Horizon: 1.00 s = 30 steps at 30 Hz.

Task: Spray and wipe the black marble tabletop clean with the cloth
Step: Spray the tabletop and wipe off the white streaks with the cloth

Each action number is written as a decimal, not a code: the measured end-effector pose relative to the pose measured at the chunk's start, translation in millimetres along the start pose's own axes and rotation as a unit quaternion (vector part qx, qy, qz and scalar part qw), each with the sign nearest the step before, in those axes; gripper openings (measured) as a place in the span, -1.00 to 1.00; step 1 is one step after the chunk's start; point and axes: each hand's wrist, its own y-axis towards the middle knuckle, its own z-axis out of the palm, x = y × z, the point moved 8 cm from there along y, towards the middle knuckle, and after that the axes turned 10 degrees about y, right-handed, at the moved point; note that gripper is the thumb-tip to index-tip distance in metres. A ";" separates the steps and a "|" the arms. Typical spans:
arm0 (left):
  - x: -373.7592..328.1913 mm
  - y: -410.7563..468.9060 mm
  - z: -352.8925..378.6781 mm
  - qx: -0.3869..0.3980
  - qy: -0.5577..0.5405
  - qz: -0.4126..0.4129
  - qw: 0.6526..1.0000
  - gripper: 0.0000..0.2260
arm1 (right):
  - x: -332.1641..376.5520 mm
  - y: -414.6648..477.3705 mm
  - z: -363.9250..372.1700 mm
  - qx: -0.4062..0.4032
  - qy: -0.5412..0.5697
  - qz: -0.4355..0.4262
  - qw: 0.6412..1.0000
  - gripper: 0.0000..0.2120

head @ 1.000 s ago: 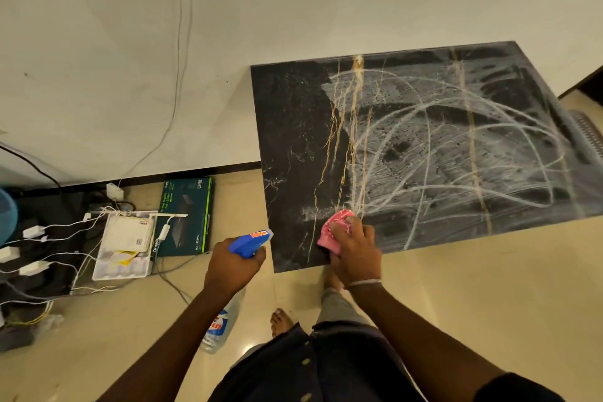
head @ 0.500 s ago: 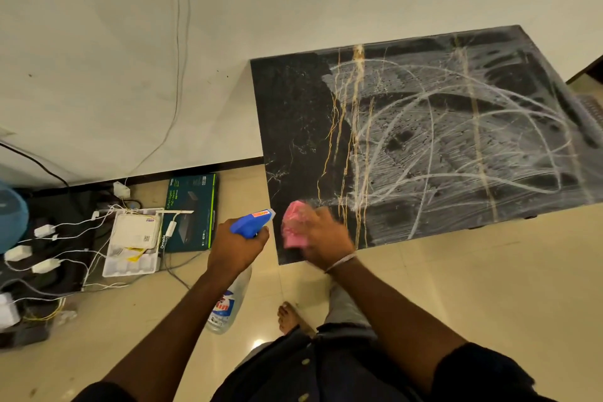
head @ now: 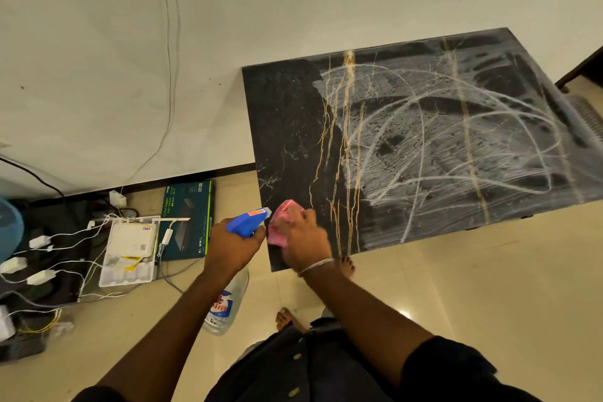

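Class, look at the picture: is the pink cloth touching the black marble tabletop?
Touching. In the head view, the right hand presses the pink cloth flat on the tabletop near its corner.

I see the black marble surface [head: 287, 127] with gold veins running front to back; its left strip looks dark and clean, while the rest is covered in whitish smeared streaks and arcs. The pink cloth [head: 281, 222] is bunched up and pressed on the near left corner of the surface, and the spray bottle [head: 228, 281], clear with a blue trigger head, hangs tilted just left of that corner, its nozzle right beside the cloth
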 end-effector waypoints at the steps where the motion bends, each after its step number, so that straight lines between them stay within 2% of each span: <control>1: -2.5 0.3 0.8 0.001 0.005 0.000 1.000 -0.82 | 7.2 -1.4 5.3 0.016 -0.003 -0.023 1.000 -0.52; 3: -7.4 0.6 3.2 0.002 0.003 0.008 1.000 -0.82 | 3.0 -6.7 5.9 0.028 -0.010 -0.061 0.998 -0.53; 5: -11.1 1.4 6.7 0.005 -0.007 0.013 1.000 -0.82 | -23.3 -15.9 -6.9 0.003 -0.013 -0.063 0.998 -0.53; 8: -11.7 3.9 11.0 0.009 -0.026 0.003 1.000 -0.82 | -89.8 -35.1 -40.6 -0.086 -0.004 0.024 0.996 -0.49; 11: -10.1 5.4 16.1 0.011 -0.035 -0.008 0.999 -0.81 | -138.3 -49.9 -62.0 -0.132 -0.019 0.095 0.986 -0.51; 15: -11.8 3.0 21.3 0.015 -0.050 -0.026 0.998 -0.80 | -133.6 -53.1 -65.0 -0.171 -0.007 0.165 0.971 -0.53; 17: -14.3 2.0 23.2 0.016 -0.050 -0.026 0.998 -0.79 | -108.5 -46.7 -55.1 -0.157 0.002 0.145 0.977 -0.53; 21: -20.8 3.5 26.7 0.020 -0.040 -0.031 0.999 -0.79 | -47.3 -29.4 -26.0 -0.069 0.008 0.014 0.998 -0.52; 23: -26.3 6.0 26.9 0.016 -0.032 -0.033 0.999 -0.80 | -34.7 -25.1 -17.9 -0.018 0.008 -0.027 0.999 -0.51; 25: -31.5 10.1 26.7 0.015 -0.031 -0.032 0.999 -0.80 | -42.4 -24.2 -21.6 -0.005 0.008 -0.049 0.999 -0.50; 27: -35.8 15.2 26.8 0.017 -0.033 -0.032 0.999 -0.81 | -71.4 -26.4 -35.1 -0.024 0.017 -0.024 0.999 -0.50; 30: -42.2 22.4 25.7 0.015 -0.036 -0.035 0.999 -0.80 | -136.1 -31.1 -67.4 -0.091 0.015 0.068 0.993 -0.51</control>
